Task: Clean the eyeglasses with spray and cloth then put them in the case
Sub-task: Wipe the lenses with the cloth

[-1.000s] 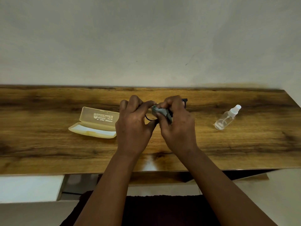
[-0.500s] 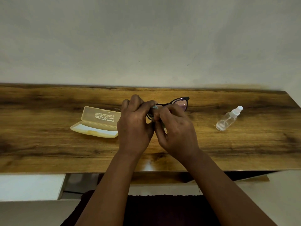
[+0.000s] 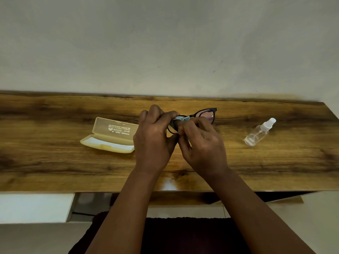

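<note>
Both forearms are reaching up from 6 o'clock, converging at the centre. The left hand (image 3: 154,136) is curling its fingers tightly, knuckles pointing toward 12 o'clock. The right hand (image 3: 203,142), just beside it at 3 o'clock, is pinching with thumb and fingertips toward the left hand.

Two bare forearms rise from the bottom of the view, with no sleeves, watch, bracelet or rings visible. The left hand (image 3: 155,138) and right hand (image 3: 203,147) are uncovered, without gloves. Between the arms, at the lower edge, a dark maroon garment (image 3: 183,235) covers the person's lap; its fabric looks plain.
</note>
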